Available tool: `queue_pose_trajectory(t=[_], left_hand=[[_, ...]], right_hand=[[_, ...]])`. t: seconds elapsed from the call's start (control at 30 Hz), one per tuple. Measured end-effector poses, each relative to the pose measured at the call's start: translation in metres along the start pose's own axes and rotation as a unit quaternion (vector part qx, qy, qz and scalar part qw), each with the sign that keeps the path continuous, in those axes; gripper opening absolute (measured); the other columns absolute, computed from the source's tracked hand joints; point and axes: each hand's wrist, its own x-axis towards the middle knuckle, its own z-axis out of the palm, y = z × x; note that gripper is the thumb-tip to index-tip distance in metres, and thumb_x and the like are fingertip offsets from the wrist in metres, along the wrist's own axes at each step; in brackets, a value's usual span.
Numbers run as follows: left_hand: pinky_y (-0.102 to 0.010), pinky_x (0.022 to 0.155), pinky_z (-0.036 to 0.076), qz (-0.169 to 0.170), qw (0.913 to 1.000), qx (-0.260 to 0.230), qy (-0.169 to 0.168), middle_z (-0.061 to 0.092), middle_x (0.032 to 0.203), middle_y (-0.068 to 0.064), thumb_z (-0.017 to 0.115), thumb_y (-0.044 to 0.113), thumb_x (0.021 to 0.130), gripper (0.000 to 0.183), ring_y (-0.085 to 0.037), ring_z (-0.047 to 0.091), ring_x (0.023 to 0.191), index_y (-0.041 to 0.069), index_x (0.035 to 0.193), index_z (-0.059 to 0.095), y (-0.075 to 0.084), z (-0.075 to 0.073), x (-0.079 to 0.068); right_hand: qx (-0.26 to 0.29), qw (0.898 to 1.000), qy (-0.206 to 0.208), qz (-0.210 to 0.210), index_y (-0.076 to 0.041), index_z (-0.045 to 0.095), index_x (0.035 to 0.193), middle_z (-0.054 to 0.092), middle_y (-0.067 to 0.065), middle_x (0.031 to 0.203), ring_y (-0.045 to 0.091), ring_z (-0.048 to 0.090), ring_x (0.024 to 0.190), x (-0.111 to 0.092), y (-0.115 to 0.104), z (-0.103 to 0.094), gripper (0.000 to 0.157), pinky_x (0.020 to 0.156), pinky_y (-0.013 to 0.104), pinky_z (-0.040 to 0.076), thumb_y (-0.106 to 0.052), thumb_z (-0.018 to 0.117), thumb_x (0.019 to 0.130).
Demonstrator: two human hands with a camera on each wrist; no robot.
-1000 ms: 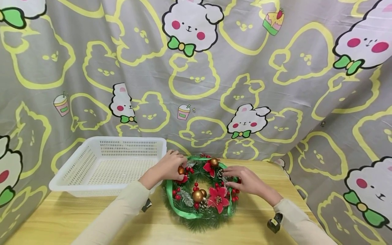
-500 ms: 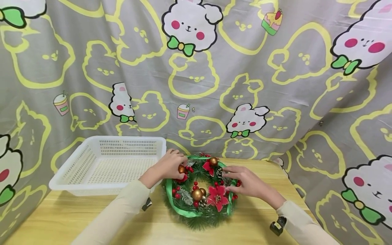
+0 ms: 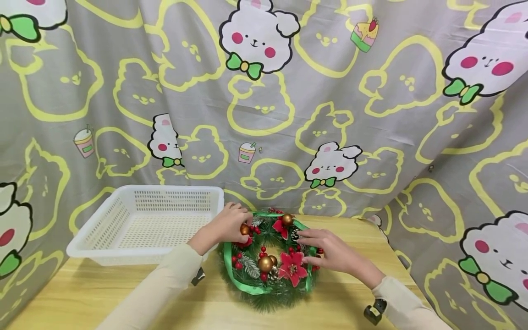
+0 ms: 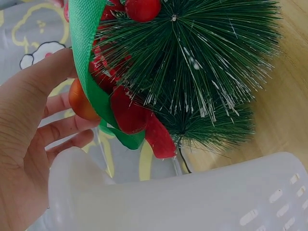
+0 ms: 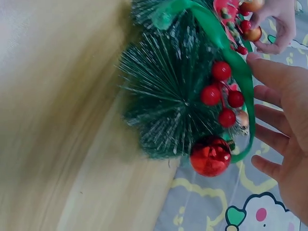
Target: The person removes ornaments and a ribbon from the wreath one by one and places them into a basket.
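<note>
A Christmas wreath (image 3: 268, 293) of green bristly pine, with gold baubles, red berries, pine cones and red flowers, lies on the table. A green ribbon (image 3: 243, 285) winds round it. My left hand (image 3: 231, 223) holds the wreath's left side, its thumb by the ribbon and its fingers curled about a copper-coloured bauble (image 4: 83, 100). Over the right side is my right hand (image 3: 336, 251), fingers spread and loosely bent beside the ribbon, gripping nothing. A shiny red bauble (image 5: 211, 156) hangs at the wreath's edge in the right wrist view. The right fingertips partly hide the decorations beneath them.
A white perforated plastic basket (image 3: 144, 252) stands left of the wreath, close to the left hand. The wooden table (image 3: 198, 307) runs back to a grey curtain (image 3: 198, 105) with cartoon rabbits, which also hangs at both sides.
My right hand has shifted slightly down over the wreath's right side, its fingers moving a little across the decorations. The left hand and the wreath stay in place.
</note>
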Motion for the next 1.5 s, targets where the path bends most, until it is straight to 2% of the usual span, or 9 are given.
queue_pose_trajectory(t=[0.23,0.6,0.87,1.17,1.5], left_hand=[[-0.045,0.093,0.036,0.006,0.9998,-0.004,0.017,0.061,0.083,0.009,0.073,0.034,0.068,0.023,-0.013,0.045,0.082,0.022,0.085,0.062,-0.002,-0.001,0.000],[-0.043,0.089,0.036,0.012,0.9995,-0.010,0.027,0.061,0.084,0.008,0.073,0.038,0.071,0.023,-0.014,0.046,0.082,0.022,0.083,0.063,-0.002,0.001,-0.002],[-0.042,0.088,0.036,0.012,0.9992,-0.012,0.035,0.062,0.083,0.008,0.073,0.036,0.070,0.022,-0.014,0.047,0.082,0.021,0.083,0.063,-0.002,-0.001,-0.001],[-0.044,0.089,0.035,0.011,0.9991,-0.022,0.034,0.062,0.082,0.006,0.074,0.034,0.072,0.021,-0.015,0.046,0.081,0.020,0.083,0.063,-0.003,-0.004,0.000],[-0.044,0.089,0.035,0.011,0.9989,-0.016,0.042,0.061,0.081,0.006,0.074,0.034,0.072,0.021,-0.016,0.046,0.081,0.020,0.083,0.063,-0.007,-0.004,0.001]], right_hand=[[0.004,1.000,-0.018,0.011,-0.015,0.064,0.121,0.060,0.007,0.128,0.027,0.054,0.120,-0.004,-0.010,0.008,0.048,0.095,0.054,0.041,-0.044,0.067,0.083],[-0.036,0.999,0.007,-0.011,-0.015,0.065,0.120,0.061,0.007,0.126,0.027,0.056,0.117,-0.011,-0.011,0.023,0.047,0.095,0.055,0.040,-0.046,0.065,0.084],[-0.053,0.998,0.013,-0.028,-0.010,0.064,0.121,0.061,0.010,0.125,0.028,0.055,0.118,-0.012,-0.013,0.025,0.045,0.098,0.051,0.039,-0.039,0.064,0.087],[-0.084,0.996,-0.010,-0.006,-0.005,0.059,0.126,0.057,0.011,0.130,0.031,0.050,0.124,-0.014,-0.022,0.027,0.045,0.101,0.049,0.039,-0.035,0.057,0.092],[-0.068,0.998,0.008,0.003,-0.007,0.059,0.127,0.057,0.010,0.130,0.030,0.050,0.124,-0.014,-0.022,0.035,0.043,0.100,0.047,0.041,-0.033,0.057,0.092]])
